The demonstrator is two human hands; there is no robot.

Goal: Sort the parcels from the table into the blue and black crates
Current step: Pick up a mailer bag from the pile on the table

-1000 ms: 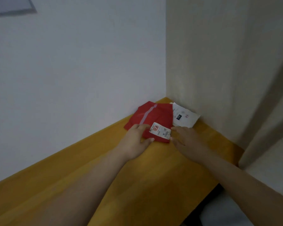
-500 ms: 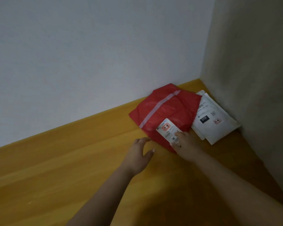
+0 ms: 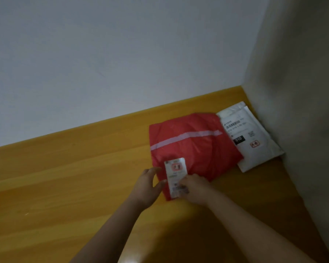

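**A:** What's in front of you, biggest first?

**B:** I see the counter [image 3: 65, 186], running into a corner of the walls. On it lies the red parcel [image 3: 194, 149], flat, its pale stripe running from lower left up to the right. Its far right edge overlaps the white parcel [image 3: 254, 141], which is tucked into the corner. No crates in my view.

**A:** And the hands?

**B:** Both are at the red parcel's near corner, where the label [image 3: 176, 177] sits. My right hand [image 3: 196, 188] rests on that corner, fingers curled down over the label's lower end; whether they pinch the edge I cannot tell. My left hand [image 3: 147, 186] is just beside the corner, fingers loosely apart, thumb tip touching the edge.

**A:** Which way to lift?

**B:** The parcel stretches away from me and to the right, so I judge the right hand nearer; it should draw the corner towards me.
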